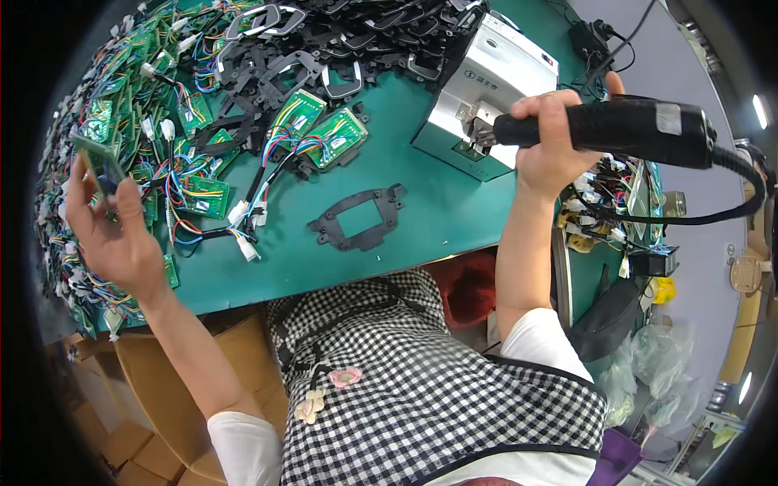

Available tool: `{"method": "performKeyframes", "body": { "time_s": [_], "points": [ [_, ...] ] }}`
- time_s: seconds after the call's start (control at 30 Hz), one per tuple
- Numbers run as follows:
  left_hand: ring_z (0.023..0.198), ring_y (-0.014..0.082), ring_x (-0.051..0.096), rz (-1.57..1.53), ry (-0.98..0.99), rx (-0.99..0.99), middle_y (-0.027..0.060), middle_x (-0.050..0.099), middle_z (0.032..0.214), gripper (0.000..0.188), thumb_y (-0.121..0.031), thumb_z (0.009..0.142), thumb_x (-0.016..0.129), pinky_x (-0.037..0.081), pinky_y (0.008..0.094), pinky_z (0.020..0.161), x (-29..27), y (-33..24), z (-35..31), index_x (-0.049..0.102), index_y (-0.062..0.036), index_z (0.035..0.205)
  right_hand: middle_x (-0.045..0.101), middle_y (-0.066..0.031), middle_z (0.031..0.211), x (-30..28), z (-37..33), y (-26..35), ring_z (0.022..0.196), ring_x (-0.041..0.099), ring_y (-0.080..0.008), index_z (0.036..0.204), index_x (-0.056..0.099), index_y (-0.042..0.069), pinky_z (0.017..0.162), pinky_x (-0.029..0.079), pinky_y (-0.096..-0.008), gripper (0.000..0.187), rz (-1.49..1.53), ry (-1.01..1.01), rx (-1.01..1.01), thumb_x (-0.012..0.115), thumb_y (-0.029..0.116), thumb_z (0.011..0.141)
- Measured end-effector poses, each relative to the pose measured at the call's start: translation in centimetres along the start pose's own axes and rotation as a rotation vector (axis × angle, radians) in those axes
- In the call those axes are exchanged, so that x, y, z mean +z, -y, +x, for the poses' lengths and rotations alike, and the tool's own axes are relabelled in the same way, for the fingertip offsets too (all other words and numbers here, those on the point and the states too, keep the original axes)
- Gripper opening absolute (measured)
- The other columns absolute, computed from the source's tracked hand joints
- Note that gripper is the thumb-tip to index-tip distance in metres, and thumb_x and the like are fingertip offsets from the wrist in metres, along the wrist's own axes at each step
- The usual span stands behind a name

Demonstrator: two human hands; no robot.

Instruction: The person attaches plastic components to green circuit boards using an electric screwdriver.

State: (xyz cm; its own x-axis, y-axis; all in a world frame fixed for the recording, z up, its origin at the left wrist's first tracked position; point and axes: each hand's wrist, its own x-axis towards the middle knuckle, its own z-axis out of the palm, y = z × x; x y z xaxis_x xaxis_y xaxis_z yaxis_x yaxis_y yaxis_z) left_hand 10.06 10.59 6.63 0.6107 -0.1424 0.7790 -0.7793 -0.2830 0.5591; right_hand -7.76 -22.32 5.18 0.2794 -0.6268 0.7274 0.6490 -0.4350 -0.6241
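Note:
My right hand (553, 150) is wrapped round a black electric screwdriver (636, 130) with a cable at its rear end. The screwdriver's tip reaches the front opening of a silver screw feeder box (494, 69). Over at the far left, my left hand (121, 239) grips a green circuit board (101, 166) between thumb and fingers, above the heap of wired boards. A flat black plastic frame (324, 228) with a rectangular cut-out lies on the green table between my hands. Behind it are two wired circuit boards (339, 139), with black plastic under the right one.
Wired green boards (105, 89) with white connectors pile up along the left side. Black plastic frames (340, 36), some with silver trim, are heaped at the back. More wired boards (640, 190) sit right of my right forearm. The screwdriver's cable (689, 219) loops there.

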Motion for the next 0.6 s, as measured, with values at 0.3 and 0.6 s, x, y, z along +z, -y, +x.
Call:
{"method": "performKeyframes", "body": {
  "time_s": [0.3, 0.6],
  "points": [
    [0.094, 0.0297, 0.053, 0.203, 0.602, -0.123, 0.0144, 0.055, 0.101, 0.057, -0.01, 0.064, 0.075, 0.043, 0.0351, 0.081, 4.8, -7.8, -7.0, 0.055, 0.0003, 0.116, 0.057, -0.0075, 0.062, 0.0, 1.7, -1.4, 0.048, 0.055, -0.0153, 0.122, 0.032, -0.01, 0.051, 0.046, -0.0261, 0.056, 0.219, 0.329, 0.221, 0.057, -0.007, 0.072],
    [0.097, 0.0308, 0.049, 0.208, 0.811, -0.188, 0.014, 0.051, 0.107, 0.053, 0.001, 0.062, 0.072, 0.04, 0.0393, 0.083, 8.4, -8.0, -11.4, 0.056, 0.0019, 0.112, 0.053, -0.0106, 0.058, 0.4, -1.4, -0.4, 0.045, 0.053, -0.0197, 0.134, 0.018, -0.003, 0.049, 0.048, -0.0319, 0.07, 0.071, -0.054, 0.383, 0.056, 0.004, 0.077]
  ]
}}
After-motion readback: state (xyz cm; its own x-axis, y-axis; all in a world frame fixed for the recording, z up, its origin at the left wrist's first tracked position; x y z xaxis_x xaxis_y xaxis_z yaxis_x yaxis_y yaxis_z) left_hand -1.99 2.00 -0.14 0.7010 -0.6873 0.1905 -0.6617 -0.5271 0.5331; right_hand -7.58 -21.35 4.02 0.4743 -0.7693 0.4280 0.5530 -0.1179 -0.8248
